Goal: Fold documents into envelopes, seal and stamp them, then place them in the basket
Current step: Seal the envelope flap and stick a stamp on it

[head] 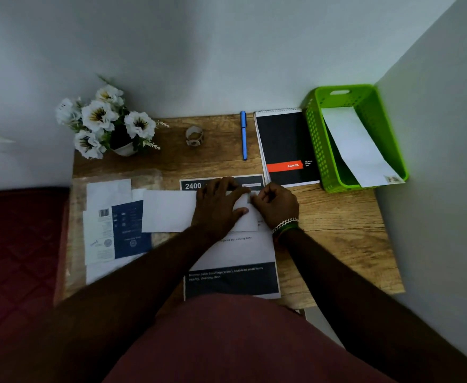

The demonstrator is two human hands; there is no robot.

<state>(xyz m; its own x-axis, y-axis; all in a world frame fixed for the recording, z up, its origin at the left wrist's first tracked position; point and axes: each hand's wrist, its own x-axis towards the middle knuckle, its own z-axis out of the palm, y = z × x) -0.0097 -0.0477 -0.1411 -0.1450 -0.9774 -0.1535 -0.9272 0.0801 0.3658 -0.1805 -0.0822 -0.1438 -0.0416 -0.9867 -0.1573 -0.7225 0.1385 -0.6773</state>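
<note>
White paper makes up the envelope (pixel 168 211) that lies flat near the middle of the wooden table (pixel 337 230). Its long side runs left to right, and its right end sits under both hands. The left hand (pixel 221 208) lies flat on it with the fingers spread out straight, pressing it down. The right hand (pixel 275 207) has its fingers curled in, and the fingertips pinch something very small at the top right corner of the envelope. That small thing is too tiny to make out. A silver bracelet (pixel 285 223) sits on the right wrist.

Under the envelope lies a printed sheet (pixel 232 280) with dark bands and the number 2400 at its top. Its long side runs away from the person. More papers (pixel 108 228) lie to the left, one with a dark blue part and a barcode, all on a clear plastic sleeve.

At the back right stands a green basket (pixel 315 139). One white envelope in the basket (pixel 356 145) leans inside it, with a small mark at its near corner. Just beside the basket lies a black notepad (pixel 285 145) with an orange stripe, then a blue pen (pixel 244 134) that points away from the person. A small roll of stamps (pixel 194 136) stands near the pen, and white flowers (pixel 108 120) sit at the back left.

The arms hide part of the printed sheet.
</note>
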